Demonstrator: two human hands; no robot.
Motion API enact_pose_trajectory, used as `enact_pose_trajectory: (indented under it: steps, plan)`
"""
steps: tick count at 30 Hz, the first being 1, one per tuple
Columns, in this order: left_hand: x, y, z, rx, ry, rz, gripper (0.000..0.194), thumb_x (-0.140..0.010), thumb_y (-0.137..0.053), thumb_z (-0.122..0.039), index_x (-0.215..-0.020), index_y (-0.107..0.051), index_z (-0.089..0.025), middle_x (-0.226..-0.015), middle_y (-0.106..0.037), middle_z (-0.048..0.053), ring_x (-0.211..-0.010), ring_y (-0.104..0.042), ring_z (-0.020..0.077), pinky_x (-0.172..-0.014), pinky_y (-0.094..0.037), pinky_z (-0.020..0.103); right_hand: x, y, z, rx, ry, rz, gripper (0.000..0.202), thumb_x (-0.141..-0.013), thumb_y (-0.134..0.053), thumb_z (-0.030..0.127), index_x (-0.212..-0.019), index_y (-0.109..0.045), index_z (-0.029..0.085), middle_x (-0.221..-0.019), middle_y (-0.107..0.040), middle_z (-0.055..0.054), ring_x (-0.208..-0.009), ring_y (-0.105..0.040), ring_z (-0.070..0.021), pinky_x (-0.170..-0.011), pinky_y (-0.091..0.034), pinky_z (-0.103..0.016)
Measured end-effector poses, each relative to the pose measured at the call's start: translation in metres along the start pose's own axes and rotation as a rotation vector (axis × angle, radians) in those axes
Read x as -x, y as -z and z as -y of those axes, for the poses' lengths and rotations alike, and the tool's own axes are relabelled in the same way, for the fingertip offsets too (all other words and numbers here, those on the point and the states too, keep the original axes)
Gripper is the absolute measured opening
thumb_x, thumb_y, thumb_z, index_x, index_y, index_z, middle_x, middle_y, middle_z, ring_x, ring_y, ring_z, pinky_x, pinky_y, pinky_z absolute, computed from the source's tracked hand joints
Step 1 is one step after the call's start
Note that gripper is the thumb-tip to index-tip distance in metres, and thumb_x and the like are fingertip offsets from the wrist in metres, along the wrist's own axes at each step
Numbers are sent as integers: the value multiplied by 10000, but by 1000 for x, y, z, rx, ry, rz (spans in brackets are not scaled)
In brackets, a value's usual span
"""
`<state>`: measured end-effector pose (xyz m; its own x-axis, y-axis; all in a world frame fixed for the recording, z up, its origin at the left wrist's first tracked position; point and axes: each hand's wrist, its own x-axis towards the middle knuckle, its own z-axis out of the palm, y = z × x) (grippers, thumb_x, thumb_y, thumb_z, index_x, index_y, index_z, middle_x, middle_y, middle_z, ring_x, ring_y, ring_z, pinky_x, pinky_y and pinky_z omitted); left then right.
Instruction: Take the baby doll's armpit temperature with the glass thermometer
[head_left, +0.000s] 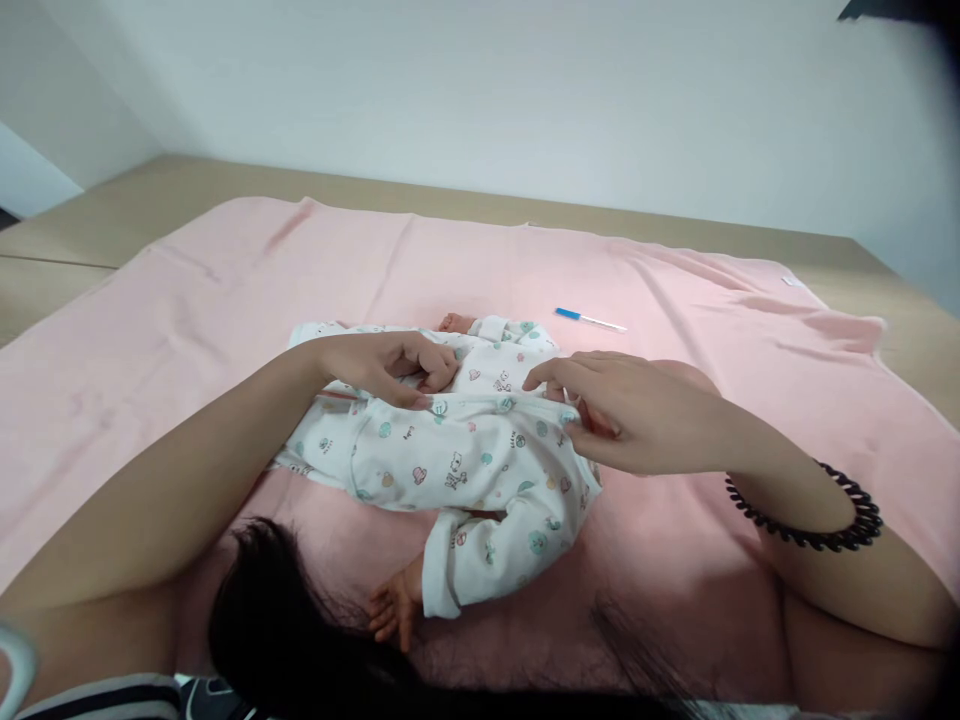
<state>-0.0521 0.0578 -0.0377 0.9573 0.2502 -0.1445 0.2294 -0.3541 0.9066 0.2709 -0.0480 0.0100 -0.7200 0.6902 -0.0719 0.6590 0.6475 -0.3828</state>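
A baby doll [394, 605] in a white printed romper [457, 455] lies on a pink blanket [225, 290]. My left hand [390, 365] pinches the romper's fabric near its upper middle. My right hand [622, 410] grips the romper's edge on the right side, fingers closed on the cloth. One small doll hand pokes out of the sleeve at the bottom, and a doll foot [454, 322] shows at the far end. A black coil hair tie [817, 510] circles my right wrist.
A blue and white pen-like stick [589, 319] lies on the blanket beyond the doll. The blanket covers a wooden surface [90, 225] set against a white wall. My dark hair [300, 640] hangs into the lower part of the view.
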Motion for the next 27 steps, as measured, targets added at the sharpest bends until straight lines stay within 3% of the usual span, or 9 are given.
enact_pose_trajectory:
  steps: [6,16,27]
  plan:
    - [-1,2,-1,7,-30,23,403,-950,-655,-347,-651,-431,-194,-766,-394,8,-742,-380,171,-736,-372,340,-1,1,0,8,-3,-4,502,-842,-545,105,-1325,-583,234,-724,-578,20,-790,-570,-198,-732,-362,-318]
    - [-2,3,-1,5,-23,28,508,-951,-653,-474,-630,-370,-200,-750,-383,15,-730,-370,183,-726,-382,347,-1,1,2,-26,-37,-9,493,-834,-538,101,-1313,-585,208,-753,-608,14,-764,-576,-186,-672,-364,-294]
    - [-3,3,-1,-5,-36,25,524,-967,-628,-513,-636,-362,-206,-739,-370,10,-719,-374,183,-723,-395,350,-2,6,6,-128,-96,27,374,-847,-511,100,-1192,-584,224,-673,-608,46,-700,-621,-182,-672,-383,-305]
